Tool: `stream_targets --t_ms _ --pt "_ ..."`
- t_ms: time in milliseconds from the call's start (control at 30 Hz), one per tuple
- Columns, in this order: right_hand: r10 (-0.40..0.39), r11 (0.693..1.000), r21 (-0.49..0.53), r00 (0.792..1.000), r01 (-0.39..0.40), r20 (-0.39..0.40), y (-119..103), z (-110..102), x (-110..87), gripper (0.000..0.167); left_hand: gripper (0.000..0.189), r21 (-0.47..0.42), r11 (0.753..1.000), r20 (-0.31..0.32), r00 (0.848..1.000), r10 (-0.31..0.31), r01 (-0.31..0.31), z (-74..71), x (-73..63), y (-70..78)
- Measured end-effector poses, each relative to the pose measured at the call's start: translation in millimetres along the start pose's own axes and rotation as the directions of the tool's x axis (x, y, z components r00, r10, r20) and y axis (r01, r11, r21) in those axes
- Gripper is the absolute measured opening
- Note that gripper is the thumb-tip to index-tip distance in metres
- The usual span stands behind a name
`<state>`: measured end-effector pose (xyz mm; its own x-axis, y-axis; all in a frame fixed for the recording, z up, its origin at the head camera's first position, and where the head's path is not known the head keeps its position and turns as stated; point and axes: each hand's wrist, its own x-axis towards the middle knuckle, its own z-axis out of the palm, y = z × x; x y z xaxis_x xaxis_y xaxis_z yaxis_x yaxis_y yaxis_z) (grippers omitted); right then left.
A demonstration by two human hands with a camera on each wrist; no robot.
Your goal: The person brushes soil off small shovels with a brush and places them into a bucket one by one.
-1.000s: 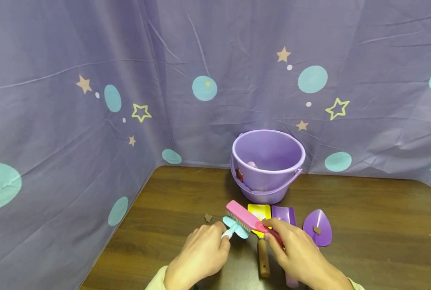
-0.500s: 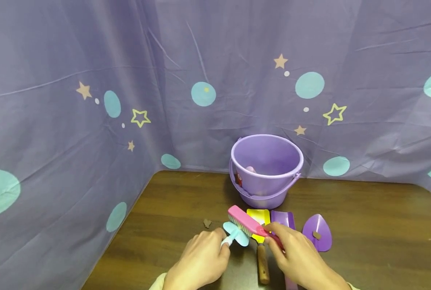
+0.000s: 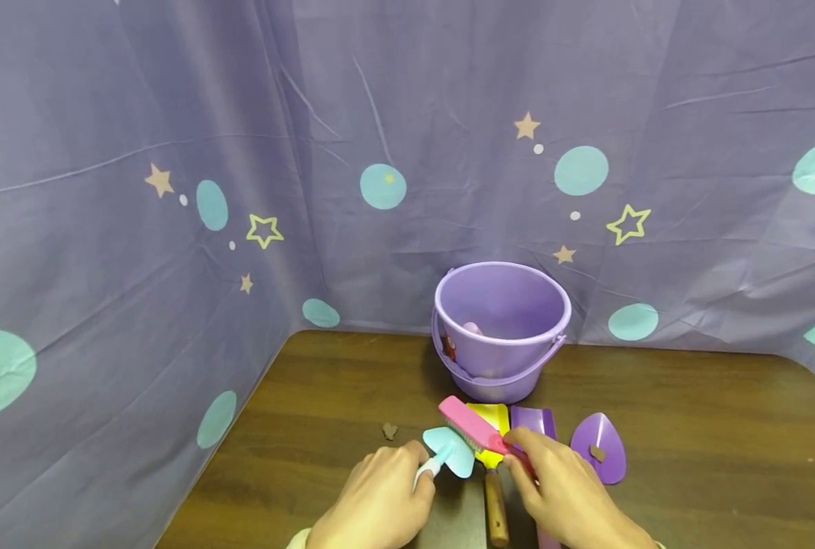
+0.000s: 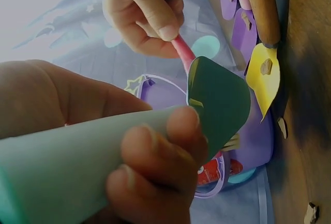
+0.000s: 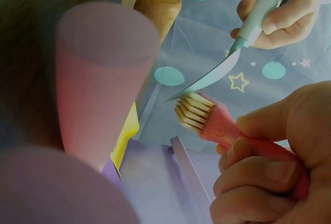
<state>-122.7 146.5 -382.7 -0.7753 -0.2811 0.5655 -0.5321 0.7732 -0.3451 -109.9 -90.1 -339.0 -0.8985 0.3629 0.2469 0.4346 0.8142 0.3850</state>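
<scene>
My left hand [image 3: 380,492] grips the pale handle of a small light-blue trowel [image 3: 457,451], its blade held above the table. In my right hand [image 3: 565,484] is a pink brush [image 3: 472,423], held by its dark-pink handle. The bristles [image 5: 195,113] face the trowel and appear to touch the blade's edge in the right wrist view. Under the brush lies a yellow shovel [image 3: 491,415] with a wooden handle; a brown flake [image 4: 266,66] sits on it in the left wrist view. Beside it is a purple shovel [image 3: 534,421], its handle partly behind my right hand.
Behind the tools stands a purple bucket [image 3: 503,358] with something pink inside. A purple pointed trowel [image 3: 611,450] with a brown flake on it lies to the right. Another brown flake [image 3: 389,431] is on the table near my left hand. Patterned purple cloth [image 3: 407,107] encloses the table.
The head view has tilted up, so everything sits lower in it. The trowel's blade has turned to show more of its face, and the brush has slid slightly right across it.
</scene>
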Motion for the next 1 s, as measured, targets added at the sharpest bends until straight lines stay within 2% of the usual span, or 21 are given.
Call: stream_targets --t_ms 300,467,733,1000 --pt "0.113 0.993 -0.033 0.988 -0.110 0.108 2 -2 0.4 0.021 0.006 -0.043 0.999 0.022 1.000 0.005 -0.004 0.2 -1.9 -2.8" --pt "0.170 0.985 -0.056 0.974 -0.163 0.152 5 -6 2.8 0.016 0.005 -0.048 0.999 0.002 1.000 0.015 -0.015 -0.4 -0.4 -2.5" --pt "0.175 0.983 -0.064 0.979 -0.169 0.102 5 -13 7.4 0.018 0.013 -0.001 1.000 -0.002 1.000 0.008 -0.008 0.5 2.4 -1.8" --pt "0.161 0.986 -0.047 0.984 -0.158 0.082 6 -19 10.2 0.020 0.019 0.002 1.000 -0.002 1.000 -0.001 0.001 2.3 3.2 -2.6"
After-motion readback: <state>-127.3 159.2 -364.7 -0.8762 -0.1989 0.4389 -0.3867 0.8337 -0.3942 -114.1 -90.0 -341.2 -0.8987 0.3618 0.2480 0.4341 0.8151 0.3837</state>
